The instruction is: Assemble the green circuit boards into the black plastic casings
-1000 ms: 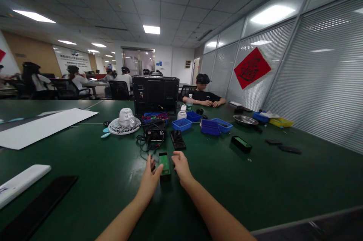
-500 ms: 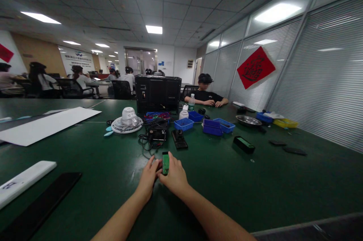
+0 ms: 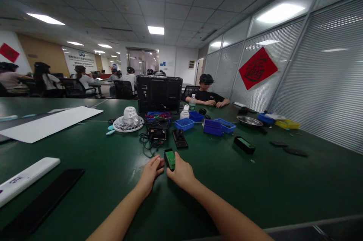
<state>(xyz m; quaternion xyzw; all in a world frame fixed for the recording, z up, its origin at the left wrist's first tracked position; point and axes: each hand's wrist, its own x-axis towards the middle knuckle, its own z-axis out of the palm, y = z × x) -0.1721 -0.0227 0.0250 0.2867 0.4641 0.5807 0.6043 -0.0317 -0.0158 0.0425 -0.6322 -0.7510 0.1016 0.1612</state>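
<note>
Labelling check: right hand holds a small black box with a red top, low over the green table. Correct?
Not quite. The head view shows the top is green, not red. Otherwise it stands: the right hand holds the small black box low over the green table.

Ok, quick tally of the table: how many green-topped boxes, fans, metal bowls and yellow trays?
Green-topped box: 2
Fan: 1
Metal bowl: 1
Yellow tray: 1
Total: 5
</note>
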